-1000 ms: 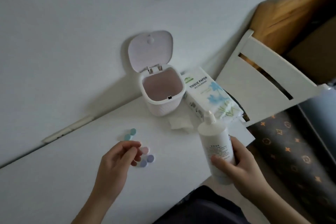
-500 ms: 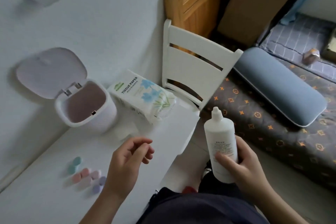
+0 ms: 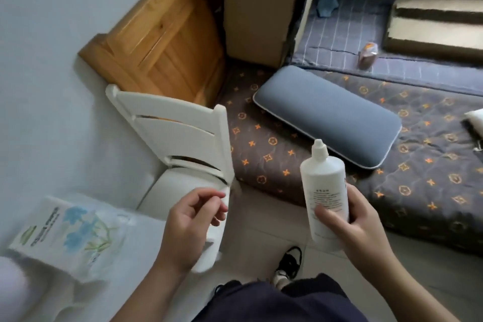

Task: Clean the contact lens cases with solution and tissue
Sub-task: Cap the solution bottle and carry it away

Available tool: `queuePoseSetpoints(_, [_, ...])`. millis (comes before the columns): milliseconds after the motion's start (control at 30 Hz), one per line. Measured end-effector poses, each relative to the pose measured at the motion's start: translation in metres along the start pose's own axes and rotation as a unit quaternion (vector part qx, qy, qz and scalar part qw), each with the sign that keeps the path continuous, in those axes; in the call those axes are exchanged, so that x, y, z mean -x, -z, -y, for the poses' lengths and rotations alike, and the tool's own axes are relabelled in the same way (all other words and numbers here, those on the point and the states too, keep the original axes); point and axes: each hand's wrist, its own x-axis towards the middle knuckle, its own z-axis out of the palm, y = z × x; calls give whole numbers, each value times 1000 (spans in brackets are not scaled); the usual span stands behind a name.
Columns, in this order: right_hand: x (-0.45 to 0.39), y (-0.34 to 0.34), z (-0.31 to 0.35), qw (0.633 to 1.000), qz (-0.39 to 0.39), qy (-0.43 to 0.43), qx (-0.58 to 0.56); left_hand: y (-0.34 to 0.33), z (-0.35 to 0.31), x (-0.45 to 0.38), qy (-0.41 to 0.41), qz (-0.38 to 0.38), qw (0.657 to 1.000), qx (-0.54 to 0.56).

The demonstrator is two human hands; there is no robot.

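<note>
Above the floor point(image 3: 261, 219), right-hand fingers point(image 3: 329, 217) wrap the solution bottle point(image 3: 324, 191).

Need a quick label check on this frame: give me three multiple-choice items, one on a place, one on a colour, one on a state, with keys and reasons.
1. Where does the tissue pack lie?
A. lower left, on the white table
B. on the patterned mattress
C. inside the cardboard box

2. What colour is the solution bottle?
A. blue
B. white
C. brown

3. What is the left hand doing?
A. gripping the bottle
B. pinching a tissue
C. holding nothing, fingers loosely curled

Answers:
1. A: the pack rests on the white table at the lower left, far from the mattress and box.
2. B: its body and nozzle are both white.
3. C: the left hand is empty above the table edge; only the right hand grips the bottle.
</note>
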Motion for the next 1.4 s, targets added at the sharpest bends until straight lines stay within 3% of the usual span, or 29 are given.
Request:
queuePoseSetpoints(167, [-3, 68, 0, 994, -99, 6, -34, -76, -33, -56, -28, 74, 997, -21])
queuePoseSetpoints(333, [20, 118, -8, 970, -232, -8, -74, -158, -61, -99, -74, 215, 972, -59])
queuePoseSetpoints(600, [57, 149, -21, 902, -407, -58, -137, -280, -77, -129, -103, 422, 898, -67])
queuePoseSetpoints(833, [75, 135, -19, 815, -558, -74, -141, -347, -76, -150, -96, 556, 820, -95])
queuePoseSetpoints(1200, [134, 125, -42, 693, -694, -118, -154, -452, -78, -87, -105, 698, 699, -117])
queuePoseSetpoints(1400, [187, 175, -74, 652, -729, -125, -166, -519, -74, -12, -133, 718, 672, -125])
